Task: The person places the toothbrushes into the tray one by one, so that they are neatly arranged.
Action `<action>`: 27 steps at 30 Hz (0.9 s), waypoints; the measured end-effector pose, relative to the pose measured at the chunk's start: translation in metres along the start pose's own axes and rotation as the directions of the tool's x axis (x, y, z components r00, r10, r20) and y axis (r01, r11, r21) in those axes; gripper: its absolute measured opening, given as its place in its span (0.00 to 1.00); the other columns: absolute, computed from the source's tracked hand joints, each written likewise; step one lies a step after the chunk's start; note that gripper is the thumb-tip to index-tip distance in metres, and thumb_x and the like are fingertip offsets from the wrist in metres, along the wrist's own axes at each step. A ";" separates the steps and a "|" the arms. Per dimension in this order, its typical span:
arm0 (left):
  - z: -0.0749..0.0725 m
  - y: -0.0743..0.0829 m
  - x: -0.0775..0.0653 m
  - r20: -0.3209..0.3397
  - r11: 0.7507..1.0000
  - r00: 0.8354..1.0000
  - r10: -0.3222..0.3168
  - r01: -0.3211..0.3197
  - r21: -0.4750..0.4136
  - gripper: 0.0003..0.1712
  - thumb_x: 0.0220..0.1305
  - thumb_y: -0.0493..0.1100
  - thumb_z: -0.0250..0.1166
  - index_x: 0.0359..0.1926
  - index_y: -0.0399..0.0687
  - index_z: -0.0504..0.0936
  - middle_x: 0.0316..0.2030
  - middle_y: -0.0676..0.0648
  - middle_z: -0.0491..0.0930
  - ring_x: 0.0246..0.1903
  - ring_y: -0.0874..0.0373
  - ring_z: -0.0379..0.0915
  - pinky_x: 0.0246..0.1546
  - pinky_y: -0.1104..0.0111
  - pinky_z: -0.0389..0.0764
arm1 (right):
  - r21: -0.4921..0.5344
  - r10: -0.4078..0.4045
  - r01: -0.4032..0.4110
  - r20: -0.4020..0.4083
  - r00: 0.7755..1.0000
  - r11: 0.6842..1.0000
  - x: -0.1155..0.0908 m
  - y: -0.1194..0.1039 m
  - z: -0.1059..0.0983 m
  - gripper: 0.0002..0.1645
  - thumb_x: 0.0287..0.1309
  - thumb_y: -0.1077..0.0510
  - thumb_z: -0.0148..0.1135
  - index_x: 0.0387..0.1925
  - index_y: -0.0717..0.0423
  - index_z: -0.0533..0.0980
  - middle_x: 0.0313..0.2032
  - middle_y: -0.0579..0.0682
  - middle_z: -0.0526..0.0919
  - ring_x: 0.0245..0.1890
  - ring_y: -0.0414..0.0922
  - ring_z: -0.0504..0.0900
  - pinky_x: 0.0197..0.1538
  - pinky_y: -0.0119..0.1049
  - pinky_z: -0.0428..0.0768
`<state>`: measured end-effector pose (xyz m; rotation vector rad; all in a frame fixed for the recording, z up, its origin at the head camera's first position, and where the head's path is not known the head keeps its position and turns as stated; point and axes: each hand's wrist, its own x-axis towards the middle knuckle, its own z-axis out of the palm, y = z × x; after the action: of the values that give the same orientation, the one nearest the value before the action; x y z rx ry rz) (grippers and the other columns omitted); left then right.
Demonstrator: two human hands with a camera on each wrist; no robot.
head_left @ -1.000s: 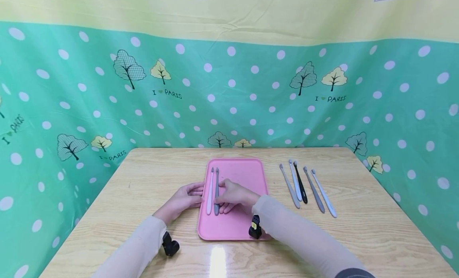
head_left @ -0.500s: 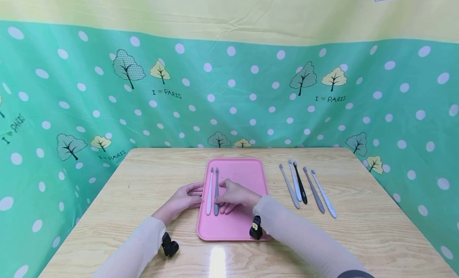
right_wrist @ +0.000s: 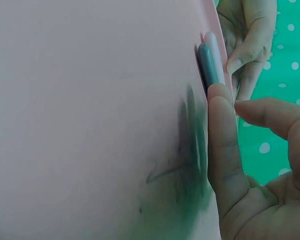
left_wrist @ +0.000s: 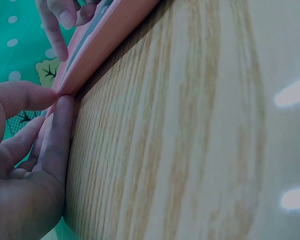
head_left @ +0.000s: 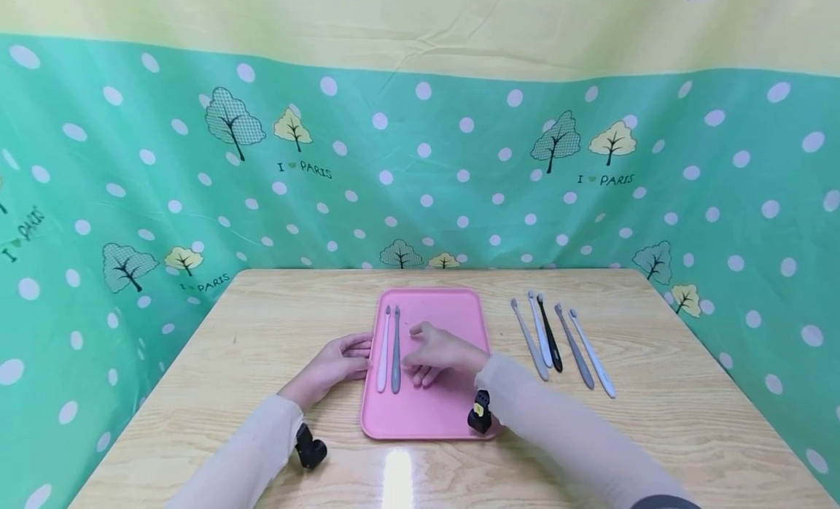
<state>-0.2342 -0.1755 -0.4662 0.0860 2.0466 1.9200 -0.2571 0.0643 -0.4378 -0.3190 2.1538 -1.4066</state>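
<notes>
A pink tray (head_left: 446, 418) lies on the table with two toothbrushes side by side along its left edge, a white one (head_left: 383, 352) and a dark grey one (head_left: 396, 352). My left hand (head_left: 337, 367) pinches the tray's left rim between thumb and fingers, as the left wrist view shows. My right hand (head_left: 442, 354) hovers low over the tray just right of the grey toothbrush, thumb and forefinger apart and holding nothing. In the right wrist view the handle ends of the grey toothbrush (right_wrist: 207, 65) and the white toothbrush (right_wrist: 215, 55) show beyond my fingers.
Several toothbrushes lie on the wooden table (head_left: 282, 308) right of the tray: a grey one (head_left: 530, 341), a black one (head_left: 551, 337) and a white one (head_left: 593, 356) among them. A green dotted curtain (head_left: 420, 195) hangs behind the table.
My right hand has let go of the grey toothbrush and moved slightly right. The left hand stays at the tray's rim, and both toothbrushes stay on the tray.
</notes>
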 end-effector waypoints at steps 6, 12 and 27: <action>0.000 0.000 0.001 -0.008 1.000 1.000 0.006 -0.006 0.010 0.38 0.62 0.27 0.63 0.73 0.33 0.62 0.62 0.31 0.70 0.55 0.47 0.75 0.53 0.60 0.84 | -0.004 -0.002 0.002 0.004 1.000 1.000 -0.007 0.001 -0.012 0.48 0.58 0.60 0.69 0.73 0.65 0.53 0.29 0.62 0.85 0.23 0.51 0.86 0.29 0.42 0.89; -0.001 -0.001 0.002 -0.017 1.000 1.000 0.004 -0.004 0.013 0.38 0.62 0.27 0.63 0.72 0.33 0.62 0.61 0.32 0.70 0.55 0.48 0.75 0.52 0.60 0.84 | -0.023 -0.015 0.015 0.004 1.000 1.000 -0.014 0.002 -0.026 0.48 0.59 0.60 0.69 0.73 0.63 0.53 0.30 0.61 0.85 0.23 0.51 0.86 0.30 0.42 0.89; 0.000 0.000 0.001 -0.022 1.000 1.000 0.002 -0.001 0.028 0.38 0.62 0.27 0.64 0.72 0.33 0.63 0.61 0.33 0.71 0.54 0.49 0.76 0.51 0.60 0.85 | -0.096 -0.057 0.058 0.014 0.998 0.994 -0.042 -0.001 -0.059 0.38 0.64 0.61 0.63 0.69 0.68 0.58 0.33 0.64 0.83 0.25 0.50 0.86 0.35 0.44 0.89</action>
<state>-0.2350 -0.1753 -0.4668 0.0739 2.0884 1.9017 -0.2552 0.1296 -0.4054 -0.4274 2.2243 -1.3314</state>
